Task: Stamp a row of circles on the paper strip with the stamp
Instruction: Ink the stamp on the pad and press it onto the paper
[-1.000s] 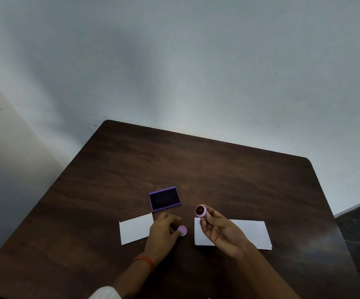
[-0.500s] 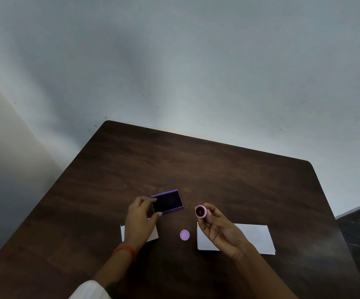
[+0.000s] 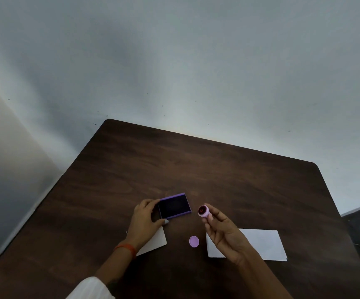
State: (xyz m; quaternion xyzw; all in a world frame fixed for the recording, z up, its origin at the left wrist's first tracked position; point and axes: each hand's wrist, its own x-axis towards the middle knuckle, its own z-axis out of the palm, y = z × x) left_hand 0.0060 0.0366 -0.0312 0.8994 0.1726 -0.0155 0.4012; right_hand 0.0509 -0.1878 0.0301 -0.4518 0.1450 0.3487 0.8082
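Head view — right hand (image 3: 222,231) pinches stamp (image 3: 203,210); left hand (image 3: 145,223) grips ink pad (image 3: 174,206).

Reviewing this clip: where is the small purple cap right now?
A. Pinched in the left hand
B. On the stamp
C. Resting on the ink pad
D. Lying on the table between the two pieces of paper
D: the purple cap lies flat on the table, between the two pieces of paper, apart from both hands; the right hand holds the uncapped stamp, and the left hand grips the ink pad.
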